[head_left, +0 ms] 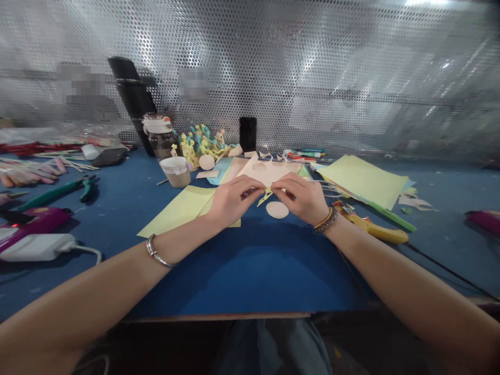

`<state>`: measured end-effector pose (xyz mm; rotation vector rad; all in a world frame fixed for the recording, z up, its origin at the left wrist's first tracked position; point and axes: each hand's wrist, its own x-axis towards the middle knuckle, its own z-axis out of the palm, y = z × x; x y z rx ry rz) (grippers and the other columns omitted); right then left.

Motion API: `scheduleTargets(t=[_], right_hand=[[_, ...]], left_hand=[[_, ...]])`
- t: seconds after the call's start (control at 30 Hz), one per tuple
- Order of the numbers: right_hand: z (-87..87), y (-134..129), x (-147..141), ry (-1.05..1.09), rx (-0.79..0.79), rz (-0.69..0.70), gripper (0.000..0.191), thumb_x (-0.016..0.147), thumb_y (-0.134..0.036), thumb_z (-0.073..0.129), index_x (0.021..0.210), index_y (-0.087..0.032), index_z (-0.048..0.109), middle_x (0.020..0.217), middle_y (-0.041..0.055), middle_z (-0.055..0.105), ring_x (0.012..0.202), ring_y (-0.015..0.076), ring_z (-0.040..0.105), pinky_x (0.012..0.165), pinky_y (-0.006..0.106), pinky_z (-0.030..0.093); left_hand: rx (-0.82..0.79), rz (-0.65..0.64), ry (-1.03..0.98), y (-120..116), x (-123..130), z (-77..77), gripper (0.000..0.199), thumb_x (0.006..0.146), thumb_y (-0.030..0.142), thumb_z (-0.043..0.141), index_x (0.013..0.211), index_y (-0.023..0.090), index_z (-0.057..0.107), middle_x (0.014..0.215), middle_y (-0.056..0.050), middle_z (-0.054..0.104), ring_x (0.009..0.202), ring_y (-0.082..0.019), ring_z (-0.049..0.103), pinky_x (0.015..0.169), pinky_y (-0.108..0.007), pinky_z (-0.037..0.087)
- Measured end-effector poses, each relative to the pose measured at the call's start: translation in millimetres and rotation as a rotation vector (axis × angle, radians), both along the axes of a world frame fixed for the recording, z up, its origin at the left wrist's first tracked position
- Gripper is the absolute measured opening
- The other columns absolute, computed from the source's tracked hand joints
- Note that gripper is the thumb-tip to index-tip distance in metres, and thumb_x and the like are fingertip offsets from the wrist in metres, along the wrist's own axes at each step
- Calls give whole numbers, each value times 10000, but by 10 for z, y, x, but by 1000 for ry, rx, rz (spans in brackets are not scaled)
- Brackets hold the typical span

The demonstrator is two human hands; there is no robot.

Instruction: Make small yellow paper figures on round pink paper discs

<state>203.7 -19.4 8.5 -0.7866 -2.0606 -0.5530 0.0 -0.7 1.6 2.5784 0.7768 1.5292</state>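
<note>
The left hand and right hand pinch a small yellow paper cutout narrowly between them, just above a pale paper disc; too firm a pinch could crease or tear its thin points; a slip could drop it onto the blue cutting mat.

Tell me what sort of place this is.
Likely a paper-craft workbench: the blue-topped bench holds stacked coloured paper, cut paper figures and green pliers.
</note>
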Motion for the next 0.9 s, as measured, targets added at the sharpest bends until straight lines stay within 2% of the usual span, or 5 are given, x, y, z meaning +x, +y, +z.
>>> scheduleTargets(t=[0.2,0.53,0.9], right_hand=[[2,-2,-3,4,-11,-1,140,905,-222,540,872,-186,672,854,8,699,560,64,560,548,203,426],[-8,-4,-1,-4,-3,-2,140,903,-249,551,911,-193,679,857,7,700,561,64,564,532,205,421],[-10,-5,-12,19,32,5,137,902,-229,558,897,-187,688,835,8,702,583,73,578,548,207,428]], left_hand=[[-8,34,26,0,1,-2,149,890,287,569,894,189,680,879,-23,703,718,-101,621,640,-209,511],[80,90,59,18,-12,-30,160,910,297,541,912,194,663,877,-14,697,715,-90,624,640,-198,503],[97,97,58,4,-7,-28,163,914,295,535,941,197,662,909,-19,700,723,-92,629,641,-196,507]])
